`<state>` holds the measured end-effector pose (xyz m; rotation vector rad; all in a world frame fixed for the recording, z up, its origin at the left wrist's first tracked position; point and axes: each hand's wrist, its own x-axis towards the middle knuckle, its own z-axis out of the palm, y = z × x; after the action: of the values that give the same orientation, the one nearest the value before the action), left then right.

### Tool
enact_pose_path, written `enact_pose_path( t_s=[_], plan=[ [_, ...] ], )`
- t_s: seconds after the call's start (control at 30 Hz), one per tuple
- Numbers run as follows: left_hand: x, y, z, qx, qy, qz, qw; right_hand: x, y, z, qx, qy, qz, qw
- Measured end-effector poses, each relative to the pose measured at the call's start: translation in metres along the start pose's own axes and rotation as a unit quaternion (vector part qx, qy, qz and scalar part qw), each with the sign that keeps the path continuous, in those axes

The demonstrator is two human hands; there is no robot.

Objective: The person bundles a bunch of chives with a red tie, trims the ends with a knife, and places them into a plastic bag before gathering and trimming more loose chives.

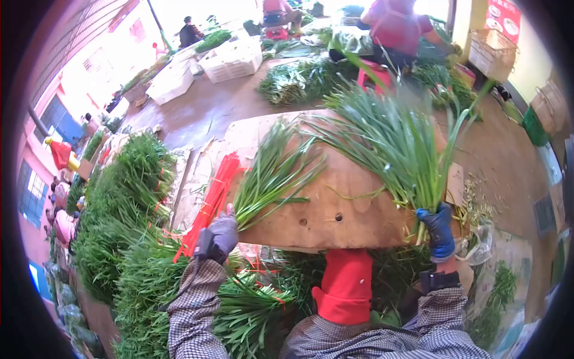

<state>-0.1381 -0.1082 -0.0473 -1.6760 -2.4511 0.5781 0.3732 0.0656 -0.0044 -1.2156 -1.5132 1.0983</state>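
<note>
My left hand (222, 236), in a greyish-purple glove, is closed at the stem ends of a small bunch of garlic chives (268, 176); the fingers are partly hidden and the thumb points up. Right beside it, a bundle of red tie strips (210, 200) lies slanted across the board's left side. My right hand (439, 232), in a blue glove, grips the base of a much larger bunch of garlic chives (403, 143), whose long leaves fan toward the far edge. Both bunches are over a wooden board (335, 209).
Piled green bunches (128, 203) line the left, and tied bunches (254, 311) lie below the board. White crates (232, 60) and a heap of greens (305, 81) are ahead. A person (397, 30) sits on a red stool (373, 76). Trimmings and a plastic bag (479, 244) lie right.
</note>
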Motion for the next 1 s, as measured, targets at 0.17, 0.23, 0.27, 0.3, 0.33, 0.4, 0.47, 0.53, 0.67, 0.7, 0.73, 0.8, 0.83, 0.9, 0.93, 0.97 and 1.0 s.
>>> enact_pose_path(
  t_s=[0.17, 0.23, 0.27, 0.3, 0.33, 0.4, 0.47, 0.53, 0.67, 0.7, 0.73, 0.8, 0.83, 0.9, 0.93, 0.97, 1.0],
  plan=[
    [-0.018, -0.006, -0.047, -0.140, -0.025, 0.006, 0.990, -0.023, 0.004, -0.001, 0.041, -0.048, 0.068, 0.996],
    [-0.028, 0.001, -0.056, -0.039, 0.080, 0.033, 0.995, -0.033, 0.004, -0.006, 0.043, -0.041, 0.056, 0.997],
    [-0.043, 0.021, -0.093, -0.067, 0.097, 0.029, 0.993, -0.037, 0.003, -0.007, 0.047, -0.056, 0.041, 0.996],
    [-0.053, 0.037, -0.111, -0.109, 0.154, 0.097, 0.977, -0.042, -0.002, -0.010, 0.048, -0.050, 0.042, 0.997],
    [-0.062, 0.052, -0.124, -0.149, 0.208, 0.161, 0.953, -0.049, -0.012, -0.013, 0.021, -0.058, 0.047, 0.997],
    [-0.081, 0.101, -0.151, -0.447, 0.138, 0.300, 0.831, -0.058, -0.015, -0.018, 0.038, -0.084, 0.057, 0.994],
    [-0.102, 0.158, -0.164, -0.612, -0.145, 0.295, 0.720, -0.076, -0.028, -0.020, 0.071, -0.109, 0.082, 0.988],
    [-0.086, 0.203, -0.161, -0.706, -0.349, 0.293, 0.542, -0.097, -0.043, -0.019, 0.119, -0.152, 0.093, 0.977],
    [-0.060, 0.271, -0.134, -0.838, -0.379, 0.308, 0.243, -0.157, -0.035, -0.015, 0.158, -0.271, 0.124, 0.941],
    [-0.064, 0.281, -0.142, -0.851, -0.380, 0.324, 0.164, -0.174, -0.025, -0.016, 0.158, -0.296, 0.169, 0.927],
    [-0.068, 0.288, -0.149, -0.859, -0.378, 0.334, 0.085, -0.189, -0.016, -0.016, 0.159, -0.322, 0.214, 0.908],
    [-0.076, 0.297, -0.154, -0.858, -0.386, 0.331, 0.070, -0.211, -0.007, -0.016, 0.179, -0.329, 0.226, 0.899],
    [-0.082, 0.300, -0.156, -0.861, -0.387, 0.324, 0.055, -0.217, -0.005, -0.017, 0.198, -0.345, 0.237, 0.887],
    [-0.085, 0.305, -0.154, -0.870, -0.371, 0.322, 0.048, -0.223, -0.004, -0.018, 0.205, -0.350, 0.252, 0.879],
    [-0.079, 0.306, -0.147, -0.870, -0.380, 0.307, 0.067, -0.224, -0.004, -0.016, 0.204, -0.350, 0.251, 0.879],
    [-0.076, 0.306, -0.143, -0.870, -0.388, 0.291, 0.085, -0.225, -0.004, -0.015, 0.202, -0.351, 0.250, 0.879],
    [-0.082, 0.306, -0.155, -0.893, -0.380, 0.234, 0.059, -0.223, -0.003, -0.014, 0.203, -0.352, 0.250, 0.879]
  ],
)
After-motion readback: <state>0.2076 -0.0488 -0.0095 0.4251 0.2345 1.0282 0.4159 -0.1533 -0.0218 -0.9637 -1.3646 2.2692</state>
